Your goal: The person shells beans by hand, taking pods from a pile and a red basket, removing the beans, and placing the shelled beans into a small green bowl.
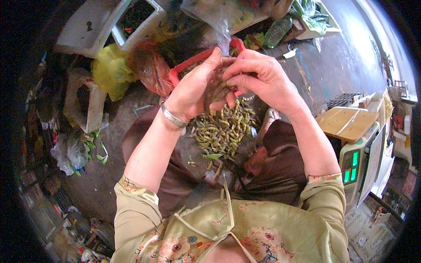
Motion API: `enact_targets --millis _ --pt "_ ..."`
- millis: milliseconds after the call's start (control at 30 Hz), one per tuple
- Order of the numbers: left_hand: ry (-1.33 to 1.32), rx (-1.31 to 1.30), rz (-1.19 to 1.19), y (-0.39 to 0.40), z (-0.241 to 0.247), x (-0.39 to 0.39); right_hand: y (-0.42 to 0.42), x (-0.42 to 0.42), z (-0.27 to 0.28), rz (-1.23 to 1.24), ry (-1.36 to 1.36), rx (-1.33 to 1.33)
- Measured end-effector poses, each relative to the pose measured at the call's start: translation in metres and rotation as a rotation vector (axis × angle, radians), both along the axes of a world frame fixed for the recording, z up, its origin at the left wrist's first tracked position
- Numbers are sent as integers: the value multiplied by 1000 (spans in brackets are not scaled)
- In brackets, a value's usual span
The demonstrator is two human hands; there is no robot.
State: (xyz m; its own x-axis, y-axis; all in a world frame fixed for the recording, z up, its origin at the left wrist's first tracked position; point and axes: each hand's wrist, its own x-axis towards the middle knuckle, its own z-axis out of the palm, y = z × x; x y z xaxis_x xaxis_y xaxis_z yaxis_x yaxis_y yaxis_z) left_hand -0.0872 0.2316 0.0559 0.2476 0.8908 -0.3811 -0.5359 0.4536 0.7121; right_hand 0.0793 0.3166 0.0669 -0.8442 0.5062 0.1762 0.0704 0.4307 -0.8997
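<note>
My left hand, with a metal bangle at the wrist, is raised with its palm turned inward, cupping several greenish-brown bean pods. The thumb and fingers of my right hand meet at the edge of these pods, close to the left palm. Both hands are over the near side of a red plastic basket, whose inside is mostly hidden. Below them a heap of pods lies on the dark floor between my legs, with a green leaf at its near edge.
Orange-red and yellow plastic bags lie left of the basket. White foam boxes stand beyond. A digital scale with a tan pan stands to the right. A green plastic bottle lies at the upper right, beside a vegetable box.
</note>
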Motion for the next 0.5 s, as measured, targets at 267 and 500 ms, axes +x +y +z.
enact_targets --millis 267,500 --pt "33 22 257 0 5 -16 6 -12 -3 -167 73 -517" --pt "239 121 383 -7 5 -19 -3 -22 -5 -283 119 -523"
